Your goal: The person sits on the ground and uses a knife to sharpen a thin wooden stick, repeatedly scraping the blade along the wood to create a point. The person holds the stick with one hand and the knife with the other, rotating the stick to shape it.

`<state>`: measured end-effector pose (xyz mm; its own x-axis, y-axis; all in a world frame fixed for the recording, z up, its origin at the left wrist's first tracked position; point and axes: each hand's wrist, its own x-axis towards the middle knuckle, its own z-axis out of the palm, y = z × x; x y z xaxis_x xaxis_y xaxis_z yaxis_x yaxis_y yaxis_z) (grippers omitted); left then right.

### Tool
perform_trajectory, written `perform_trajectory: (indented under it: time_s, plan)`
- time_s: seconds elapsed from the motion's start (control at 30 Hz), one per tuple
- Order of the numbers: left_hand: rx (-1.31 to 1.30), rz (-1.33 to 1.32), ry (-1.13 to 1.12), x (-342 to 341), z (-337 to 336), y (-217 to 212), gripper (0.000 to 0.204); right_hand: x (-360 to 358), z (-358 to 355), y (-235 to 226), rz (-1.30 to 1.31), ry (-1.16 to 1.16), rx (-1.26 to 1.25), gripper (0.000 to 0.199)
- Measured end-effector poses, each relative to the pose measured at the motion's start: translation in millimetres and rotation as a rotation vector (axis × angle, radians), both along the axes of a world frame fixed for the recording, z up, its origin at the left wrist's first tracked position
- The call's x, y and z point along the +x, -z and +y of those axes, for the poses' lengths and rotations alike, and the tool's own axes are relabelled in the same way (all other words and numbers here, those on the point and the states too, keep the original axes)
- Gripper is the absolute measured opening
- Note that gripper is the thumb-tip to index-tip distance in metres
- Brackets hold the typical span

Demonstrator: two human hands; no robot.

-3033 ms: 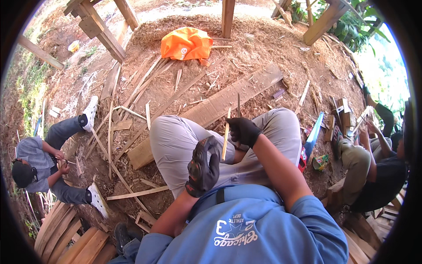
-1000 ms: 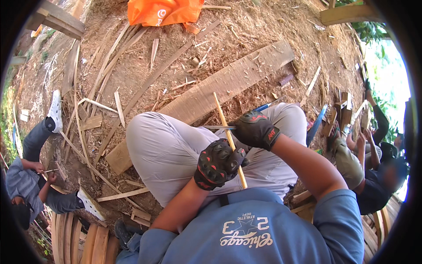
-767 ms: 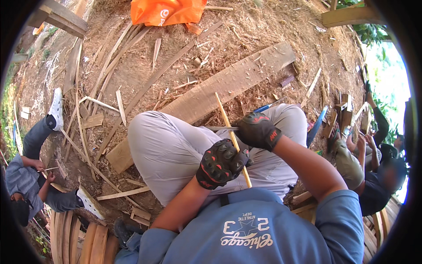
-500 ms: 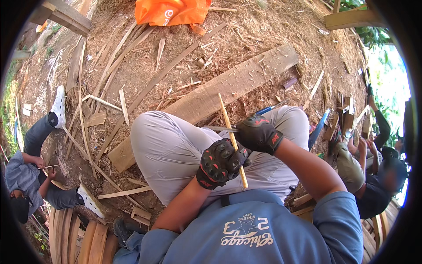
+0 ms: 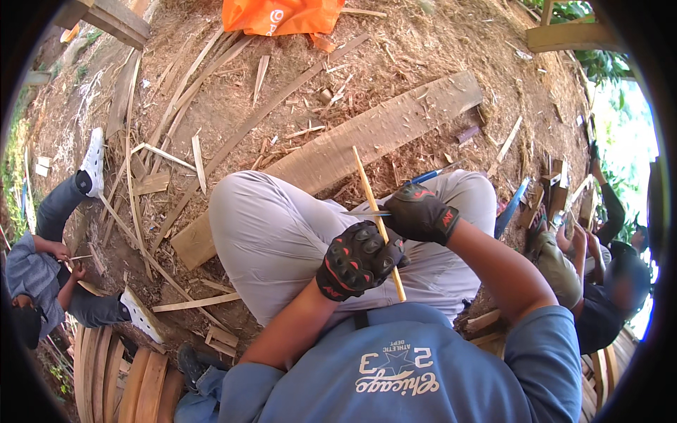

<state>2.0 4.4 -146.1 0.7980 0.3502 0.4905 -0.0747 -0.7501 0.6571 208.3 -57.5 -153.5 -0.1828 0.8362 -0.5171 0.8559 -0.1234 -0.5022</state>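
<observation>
A thin pale wooden stick (image 5: 367,182) slants across my lap, its far tip pointing away from me. My left hand (image 5: 358,259), in a black glove with red marks, is closed round the stick's lower half. My right hand (image 5: 422,211), gloved alike, grips a knife whose narrow grey blade (image 5: 367,213) lies across the stick just beyond my left hand; the handle is hidden in the fist. Beside my right knee, on the ground, is a blue-handled tool (image 5: 424,176), partly hidden by the leg.
A broad plank (image 5: 381,130) lies beyond my knees among shavings and loose wood strips (image 5: 201,162). An orange bag (image 5: 282,15) is at the far side. One person (image 5: 42,275) sits at left, holding a small stick; others (image 5: 599,282) sit at right. Curved boards (image 5: 144,388) stand at lower left.
The knife blade has shifted slightly along the stick toward me and turned a little. Both hands keep their holds. The person at left has moved their hands slightly.
</observation>
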Motion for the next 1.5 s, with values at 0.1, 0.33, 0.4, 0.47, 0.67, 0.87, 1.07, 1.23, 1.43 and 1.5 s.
perform_trajectory:
  time_s: [0.1, 0.33, 0.4, 0.47, 0.67, 0.87, 1.07, 1.23, 1.43, 1.5]
  plan:
    - [0.049, -0.031, 0.011, 3.5, -7.2, 5.1, 0.041, 3.8, -2.4, 35.2, -0.227, -0.093, 0.134, 0.02]
    - [-0.04, -0.032, 0.006, 2.8, 4.3, -3.8, 0.04, -0.6, 11.5, 15.2, -0.033, -0.009, -0.008, 0.018]
    - [-0.043, -0.002, 0.032, 3.1, 5.8, -7.7, 0.038, -3.1, 12.1, -19.3, 0.013, -0.024, -0.077, 0.02]
    - [-0.046, 0.034, 0.059, 2.9, 2.8, -4.6, 0.038, -0.6, 7.9, -17.8, -0.022, -0.077, 0.002, 0.021]
    - [0.079, -0.049, 0.005, -0.1, -10.0, 12.5, 0.036, 10.2, 5.4, 37.3, -0.117, -0.134, 0.09, 0.021]
    - [0.013, -0.065, 0.023, 0.4, -8.9, 13.4, 0.035, 7.2, 4.4, 5.2, -0.004, -0.227, 0.077, 0.024]
    - [0.016, 0.047, 0.027, -2.2, -3.4, 5.2, 0.031, 1.0, 9.2, 37.8, -0.261, -0.024, 0.033, 0.021]
    - [0.023, -0.037, 0.007, 4.0, -11.0, 7.4, 0.034, 15.2, 18.3, 53.5, -0.221, -0.106, -0.055, 0.022]
    - [0.018, -0.005, -0.019, 1.9, -3.9, -3.9, 0.039, 4.0, 13.6, -7.8, -0.091, -0.157, -0.08, 0.022]
    - [0.023, -0.026, -0.012, 4.2, -7.8, -0.5, 0.035, 2.8, 11.7, -14.9, -0.16, -0.139, -0.093, 0.022]
